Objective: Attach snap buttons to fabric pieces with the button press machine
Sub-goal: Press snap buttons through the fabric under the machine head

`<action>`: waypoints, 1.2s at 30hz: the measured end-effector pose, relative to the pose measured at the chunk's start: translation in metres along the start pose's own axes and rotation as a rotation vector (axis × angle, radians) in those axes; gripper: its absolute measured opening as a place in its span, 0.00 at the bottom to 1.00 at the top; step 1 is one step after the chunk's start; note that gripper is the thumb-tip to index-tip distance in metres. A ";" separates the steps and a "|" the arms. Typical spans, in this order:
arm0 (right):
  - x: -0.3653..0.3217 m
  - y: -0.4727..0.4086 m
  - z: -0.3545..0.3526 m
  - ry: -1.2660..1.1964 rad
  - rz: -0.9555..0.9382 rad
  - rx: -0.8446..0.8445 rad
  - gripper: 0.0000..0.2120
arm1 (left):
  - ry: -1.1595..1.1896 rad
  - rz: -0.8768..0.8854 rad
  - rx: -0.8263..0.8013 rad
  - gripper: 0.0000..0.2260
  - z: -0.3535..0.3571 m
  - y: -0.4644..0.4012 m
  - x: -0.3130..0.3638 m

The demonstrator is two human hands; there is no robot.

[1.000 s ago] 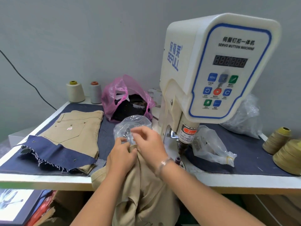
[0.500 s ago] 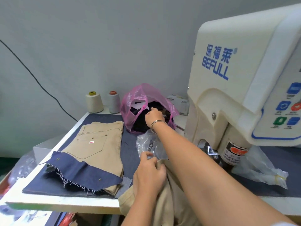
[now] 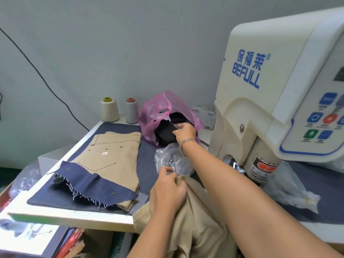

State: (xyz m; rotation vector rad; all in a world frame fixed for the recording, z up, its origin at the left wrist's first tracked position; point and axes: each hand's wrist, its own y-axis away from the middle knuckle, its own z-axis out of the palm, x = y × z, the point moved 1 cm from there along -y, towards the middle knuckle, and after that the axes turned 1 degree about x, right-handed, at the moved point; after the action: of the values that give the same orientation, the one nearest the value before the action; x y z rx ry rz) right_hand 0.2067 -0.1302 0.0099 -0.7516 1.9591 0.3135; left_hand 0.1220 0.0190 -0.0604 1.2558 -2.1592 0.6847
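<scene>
My left hand (image 3: 167,190) grips a fold of khaki fabric (image 3: 197,220) that hangs over the table's front edge. Just beyond it lies a clear plastic bag (image 3: 173,161) with metal snap buttons inside. My right hand (image 3: 185,132), a bangle on its wrist, reaches into a pink plastic bag (image 3: 163,103); its fingers and thumb pinch the black material (image 3: 164,133) inside. The cream button press machine (image 3: 260,108) stands to the right, its press head (image 3: 260,170) low above the table and partly hidden by my right forearm.
Folded khaki trousers (image 3: 115,151) lie to the left on a dark blue mat (image 3: 147,164), with a frayed denim piece (image 3: 93,183) across their near end. Two thread cones (image 3: 109,109) stand at the back, a white box (image 3: 203,114) behind the pink bag, another clear bag (image 3: 290,190) at right.
My right hand left the clear button bag and reached back into the pink bag, where it now pinches the black material. My left hand kept its hold on the khaki fabric.
</scene>
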 end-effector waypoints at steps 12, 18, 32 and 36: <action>-0.049 0.029 -0.035 -0.261 -0.198 0.255 0.06 | 0.003 0.006 0.038 0.09 0.001 -0.001 0.002; -0.066 0.096 -0.061 -0.558 -0.179 -0.264 0.05 | 0.087 -0.011 0.043 0.10 -0.002 -0.002 0.001; 0.077 0.203 -0.086 0.153 -0.146 -0.191 0.07 | 0.552 0.017 -0.733 0.13 -0.051 -0.011 -0.008; 0.069 0.202 -0.086 0.200 -0.143 -0.168 0.11 | 0.370 0.077 -0.923 0.23 -0.066 -0.006 0.010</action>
State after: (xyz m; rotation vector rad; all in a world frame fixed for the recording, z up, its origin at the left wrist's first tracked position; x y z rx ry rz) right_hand -0.0026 -0.0433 -0.0264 -1.0616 2.0702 0.3296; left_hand 0.1364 0.0542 -0.0056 0.5010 -1.8387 -0.0913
